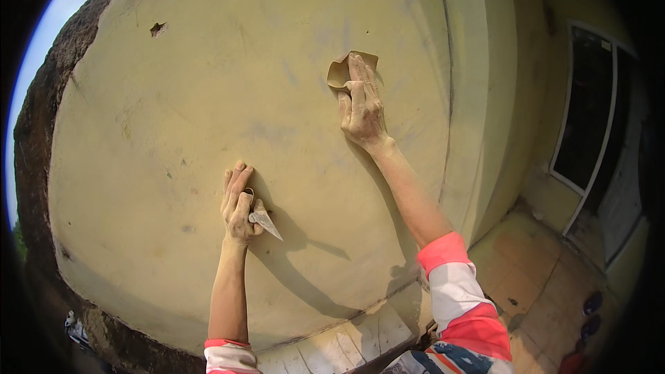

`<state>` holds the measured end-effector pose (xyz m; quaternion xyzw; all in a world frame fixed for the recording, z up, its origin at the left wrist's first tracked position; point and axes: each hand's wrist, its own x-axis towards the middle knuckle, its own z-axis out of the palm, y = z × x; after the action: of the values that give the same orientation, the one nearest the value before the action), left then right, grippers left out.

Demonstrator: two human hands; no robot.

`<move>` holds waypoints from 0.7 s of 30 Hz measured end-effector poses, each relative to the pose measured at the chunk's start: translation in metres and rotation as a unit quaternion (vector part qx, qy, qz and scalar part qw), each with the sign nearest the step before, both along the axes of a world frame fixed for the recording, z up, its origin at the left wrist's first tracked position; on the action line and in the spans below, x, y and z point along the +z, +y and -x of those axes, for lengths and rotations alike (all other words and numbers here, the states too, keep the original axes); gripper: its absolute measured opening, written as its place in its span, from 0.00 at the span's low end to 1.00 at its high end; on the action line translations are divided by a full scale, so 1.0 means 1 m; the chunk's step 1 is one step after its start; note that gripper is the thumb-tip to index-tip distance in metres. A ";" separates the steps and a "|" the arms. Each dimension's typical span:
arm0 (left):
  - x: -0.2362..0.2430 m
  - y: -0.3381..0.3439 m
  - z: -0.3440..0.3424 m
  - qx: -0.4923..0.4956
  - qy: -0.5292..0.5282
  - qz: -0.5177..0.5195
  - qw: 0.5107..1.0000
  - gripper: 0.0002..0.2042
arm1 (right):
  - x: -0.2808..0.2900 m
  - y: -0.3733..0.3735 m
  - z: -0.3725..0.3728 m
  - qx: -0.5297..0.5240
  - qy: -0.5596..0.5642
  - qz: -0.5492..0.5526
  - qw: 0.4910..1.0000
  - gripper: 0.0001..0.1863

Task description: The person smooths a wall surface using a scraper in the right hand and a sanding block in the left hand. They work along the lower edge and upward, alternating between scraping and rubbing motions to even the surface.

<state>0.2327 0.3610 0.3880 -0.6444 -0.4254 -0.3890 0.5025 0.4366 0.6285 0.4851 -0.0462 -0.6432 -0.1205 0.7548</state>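
Sandpaper point(338, 73), a creased tan sheet, sits up against the yellow wall point(173, 118), under the right hand. From where I stand, going left to right: 1 small hole point(157, 29) high in the plaster, then the left hand point(239, 211), its upper fingers stretched upward, the rest curled to grip a scraper point(266, 224) whose blade slants down rightward. The sandpaper lies above and right of that hand; the right hand point(363, 111) is nearer, fingers mostly straight over it, gripping it, its wider span apparently crossing them. Farther right stands a door point(589, 111).
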 end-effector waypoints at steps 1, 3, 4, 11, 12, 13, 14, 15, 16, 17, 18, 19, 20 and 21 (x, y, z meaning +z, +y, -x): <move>0.000 -0.003 0.000 -0.003 0.004 0.002 1.000 0.15 | 0.015 0.020 -0.014 0.002 0.013 0.030 0.999 0.09; -0.004 0.004 -0.005 0.004 -0.011 0.001 1.000 0.08 | 0.035 0.033 -0.031 0.046 0.052 0.117 0.991 0.08; -0.004 0.006 -0.007 0.011 -0.018 0.001 1.000 0.06 | 0.044 0.033 -0.035 0.094 0.083 0.176 0.976 0.07; 0.000 0.002 -0.007 -0.001 -0.003 -0.023 1.000 0.04 | -0.001 0.017 -0.015 0.022 -0.065 -0.019 0.997 0.11; -0.001 0.007 -0.010 0.002 -0.010 -0.021 1.000 0.05 | 0.000 0.028 -0.017 0.038 0.003 0.062 0.997 0.09; -0.002 0.011 -0.013 0.005 -0.017 -0.018 1.000 0.05 | -0.002 0.038 -0.019 0.052 0.073 0.142 0.986 0.07; 0.000 0.009 -0.012 0.017 -0.017 -0.015 1.000 0.05 | -0.013 0.027 -0.011 0.058 0.072 0.126 0.988 0.06; -0.002 0.004 -0.011 0.022 -0.016 -0.005 1.000 0.05 | -0.027 0.017 -0.002 0.063 0.069 0.111 0.989 0.05; -0.004 -0.001 -0.007 0.029 -0.014 0.001 0.999 0.05 | -0.051 -0.007 0.012 0.053 -0.009 -0.005 0.999 0.04; -0.001 -0.002 -0.006 0.030 -0.010 0.004 0.999 0.05 | -0.058 -0.007 0.007 0.054 -0.019 -0.007 0.998 0.05; 0.001 -0.001 -0.007 0.028 -0.004 -0.004 1.000 0.13 | -0.069 -0.003 -0.002 0.050 -0.027 -0.007 0.998 0.05; 0.000 0.001 -0.008 0.023 -0.004 -0.007 1.000 0.11 | -0.080 0.004 -0.009 0.046 -0.035 -0.005 0.998 0.05; 0.001 0.001 -0.009 0.019 -0.002 -0.009 1.000 0.08 | -0.090 0.011 -0.015 0.043 -0.040 -0.002 0.998 0.05; 0.001 0.004 -0.010 0.015 -0.004 -0.019 1.000 0.06 | -0.093 0.023 -0.019 0.039 -0.050 -0.007 0.998 0.05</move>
<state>0.2431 0.3652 0.3889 -0.6272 -0.4295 -0.3919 0.5183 0.4555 0.6511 0.3925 -0.0094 -0.6805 -0.0972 0.7263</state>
